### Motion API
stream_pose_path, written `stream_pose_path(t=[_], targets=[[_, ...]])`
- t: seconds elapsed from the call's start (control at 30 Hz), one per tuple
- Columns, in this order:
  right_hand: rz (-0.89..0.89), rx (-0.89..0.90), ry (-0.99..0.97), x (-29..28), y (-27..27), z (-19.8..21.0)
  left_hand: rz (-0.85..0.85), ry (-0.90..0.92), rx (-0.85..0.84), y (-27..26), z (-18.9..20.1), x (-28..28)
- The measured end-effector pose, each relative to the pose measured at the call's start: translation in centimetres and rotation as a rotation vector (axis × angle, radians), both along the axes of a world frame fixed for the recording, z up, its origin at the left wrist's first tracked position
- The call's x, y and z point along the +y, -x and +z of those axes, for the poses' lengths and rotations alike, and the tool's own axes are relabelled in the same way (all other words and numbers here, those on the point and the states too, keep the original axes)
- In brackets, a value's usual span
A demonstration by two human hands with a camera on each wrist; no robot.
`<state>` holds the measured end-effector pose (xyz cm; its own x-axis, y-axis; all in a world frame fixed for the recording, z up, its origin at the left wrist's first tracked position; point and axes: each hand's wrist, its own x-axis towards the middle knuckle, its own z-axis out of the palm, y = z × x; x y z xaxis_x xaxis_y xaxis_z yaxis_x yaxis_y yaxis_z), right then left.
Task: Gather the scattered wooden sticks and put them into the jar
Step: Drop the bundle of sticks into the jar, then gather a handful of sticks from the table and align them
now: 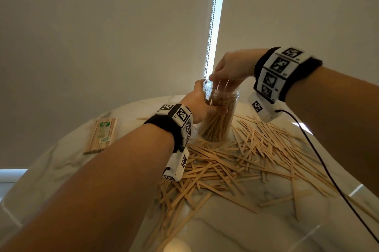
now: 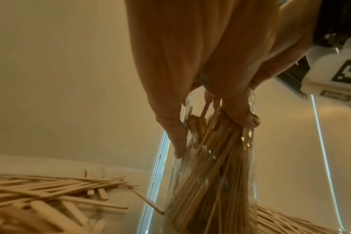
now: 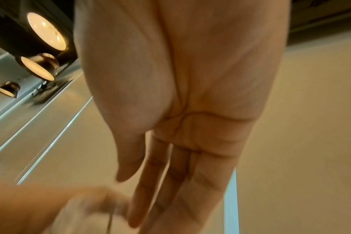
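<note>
A clear plastic jar [image 1: 220, 122], packed with upright wooden sticks, stands on the white marble table [image 1: 256, 229]. My left hand [image 1: 202, 105] grips the jar near its rim; the left wrist view shows thumb and fingers of that left hand [image 2: 210, 88] curled round the jar [image 2: 216, 174]. My right hand [image 1: 226, 74] hovers over the jar mouth, fingertips dipping among the stick tops. Its fingers [image 3: 170, 174] look straight and hold nothing. Several loose sticks [image 1: 235, 161] lie scattered in front of and right of the jar, and the loose sticks [image 2: 50, 194] also show in the left wrist view.
A wrapped bundle of sticks [image 1: 102, 135] lies at the table's left. A black cable [image 1: 320, 161] trails from my right wrist across the sticks toward the table's right edge. Pale roller blinds hang behind the table.
</note>
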<state>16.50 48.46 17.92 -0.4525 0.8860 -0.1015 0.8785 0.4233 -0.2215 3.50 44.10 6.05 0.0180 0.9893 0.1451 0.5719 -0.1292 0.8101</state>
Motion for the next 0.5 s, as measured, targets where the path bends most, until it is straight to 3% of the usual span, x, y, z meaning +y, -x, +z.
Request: stream_pose_path(t=[0.1, 0.2, 0.23, 0.3, 0.4, 0.43, 0.5], targets=[[0.023, -0.017, 0.126, -0.8, -1.1, 1.1, -0.002, 0.002, -0.029, 0.0, 0.0, 0.0], [0.098, -0.082, 0.036, -1.6, -1.2, 0.6, 0.018, 0.010, -0.013, -0.2, 0.1, 0.0], [0.111, -0.062, -0.030, -1.7, -1.2, 0.2, 0.026, 0.011, -0.006, -0.3, 0.3, -0.2], [0.054, 0.168, -0.111, -2.5, -1.8, -0.2, 0.058, 0.036, 0.051, -0.4, 0.6, -0.9], [0.016, 0.439, -0.247, -5.2, -3.5, -1.5, 0.120, 0.129, 0.322, 0.4, 0.9, -3.1], [0.027, 0.443, -0.241, -6.5, -4.0, -2.3, 0.145, 0.144, 0.422, 1.1, 0.7, -3.9], [0.076, 0.285, -0.118, -8.9, -4.4, -4.5, 0.212, 0.186, 0.582, 3.3, 0.4, -5.5]])
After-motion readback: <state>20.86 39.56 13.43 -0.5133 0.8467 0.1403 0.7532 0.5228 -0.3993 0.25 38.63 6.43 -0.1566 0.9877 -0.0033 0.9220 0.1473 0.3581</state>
